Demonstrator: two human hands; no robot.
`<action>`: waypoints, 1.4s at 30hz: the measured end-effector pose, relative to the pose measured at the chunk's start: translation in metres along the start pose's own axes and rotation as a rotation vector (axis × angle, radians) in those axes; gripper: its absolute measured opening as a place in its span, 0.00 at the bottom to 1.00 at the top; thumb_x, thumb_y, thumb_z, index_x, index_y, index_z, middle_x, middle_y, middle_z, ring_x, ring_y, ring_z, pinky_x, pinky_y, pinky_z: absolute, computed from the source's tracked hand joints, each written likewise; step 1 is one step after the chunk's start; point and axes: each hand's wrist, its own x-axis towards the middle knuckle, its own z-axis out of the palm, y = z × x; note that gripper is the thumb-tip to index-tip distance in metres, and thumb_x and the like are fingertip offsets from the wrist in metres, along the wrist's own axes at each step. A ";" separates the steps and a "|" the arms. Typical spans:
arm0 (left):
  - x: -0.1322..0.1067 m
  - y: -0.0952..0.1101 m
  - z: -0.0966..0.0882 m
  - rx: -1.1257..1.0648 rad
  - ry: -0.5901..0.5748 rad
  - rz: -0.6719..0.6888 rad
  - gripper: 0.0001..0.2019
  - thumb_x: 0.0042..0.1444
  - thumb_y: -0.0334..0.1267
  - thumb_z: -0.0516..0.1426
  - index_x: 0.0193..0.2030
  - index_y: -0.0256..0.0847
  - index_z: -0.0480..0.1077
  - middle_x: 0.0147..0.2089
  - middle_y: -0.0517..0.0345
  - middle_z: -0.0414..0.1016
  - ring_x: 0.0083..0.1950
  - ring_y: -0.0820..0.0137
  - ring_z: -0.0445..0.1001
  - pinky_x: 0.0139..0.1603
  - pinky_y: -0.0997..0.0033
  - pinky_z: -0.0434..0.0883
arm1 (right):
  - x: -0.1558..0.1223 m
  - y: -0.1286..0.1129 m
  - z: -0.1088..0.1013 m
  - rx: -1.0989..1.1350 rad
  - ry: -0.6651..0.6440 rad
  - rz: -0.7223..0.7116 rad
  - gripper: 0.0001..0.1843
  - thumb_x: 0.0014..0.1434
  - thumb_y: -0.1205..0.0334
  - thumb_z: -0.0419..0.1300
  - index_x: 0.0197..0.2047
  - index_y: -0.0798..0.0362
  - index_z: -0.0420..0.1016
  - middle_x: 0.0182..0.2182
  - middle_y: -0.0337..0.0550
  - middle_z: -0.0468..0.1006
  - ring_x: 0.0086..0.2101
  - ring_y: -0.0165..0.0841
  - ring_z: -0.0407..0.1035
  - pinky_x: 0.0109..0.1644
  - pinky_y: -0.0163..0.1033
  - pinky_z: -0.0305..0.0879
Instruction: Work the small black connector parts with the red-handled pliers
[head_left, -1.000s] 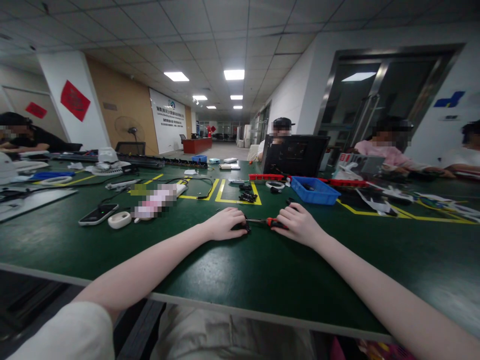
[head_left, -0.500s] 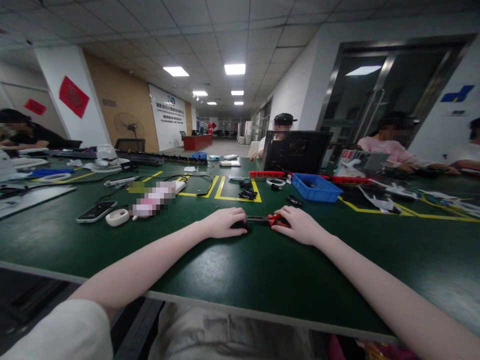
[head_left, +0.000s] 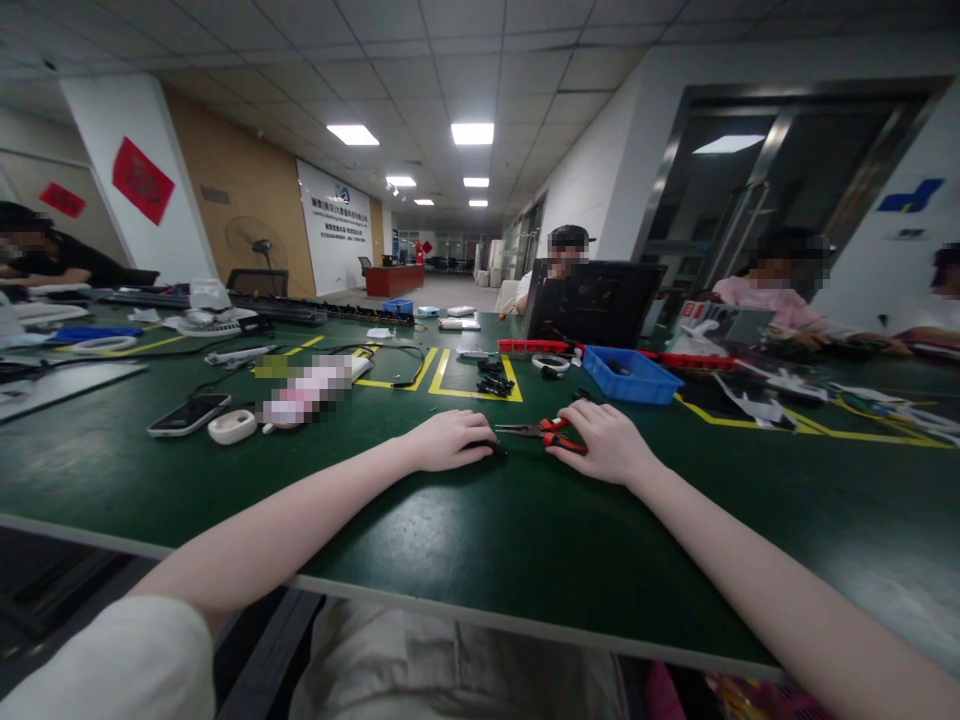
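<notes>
My right hand [head_left: 609, 442] is closed round the red and black handles of a pair of needle-nose pliers [head_left: 534, 430]. The handles are spread, and the slim metal jaws point left toward my left hand [head_left: 454, 440]. That hand rests low over the green table with its fingers curled over a small black piece [head_left: 489, 447]. Most of this piece is hidden under the fingers, so its kind cannot be made out. The plier tips lie just right of the left fingertips. Beyond the hands, a pile of small black parts [head_left: 495, 383] lies inside a yellow taped square.
A blue bin [head_left: 631, 374] stands beyond my right hand, near a red strip [head_left: 536, 347] and a white cable coil [head_left: 551, 364]. To the left lie a phone [head_left: 189, 415] and a white ring-shaped object [head_left: 232, 427]. Other people sit around the table behind a black case [head_left: 595, 300].
The plier handles have spread wider, and the jaws have drawn slightly away from the black piece. My left hand stays nearly in place, still curled over it.
</notes>
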 end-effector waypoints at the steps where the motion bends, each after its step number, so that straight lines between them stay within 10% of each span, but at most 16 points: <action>1: 0.000 0.000 0.000 0.001 0.003 0.004 0.13 0.69 0.43 0.49 0.52 0.42 0.71 0.50 0.50 0.72 0.49 0.62 0.73 0.51 0.64 0.68 | 0.000 0.000 0.000 0.009 -0.003 -0.009 0.24 0.61 0.42 0.56 0.45 0.56 0.72 0.42 0.55 0.77 0.41 0.45 0.71 0.45 0.46 0.62; 42: -0.005 -0.014 0.007 -0.562 0.073 -0.231 0.16 0.57 0.43 0.63 0.50 0.41 0.77 0.46 0.53 0.67 0.48 0.64 0.71 0.54 0.63 0.68 | 0.000 0.000 0.002 0.016 0.001 -0.118 0.25 0.60 0.42 0.57 0.47 0.56 0.74 0.39 0.53 0.79 0.41 0.44 0.73 0.55 0.50 0.56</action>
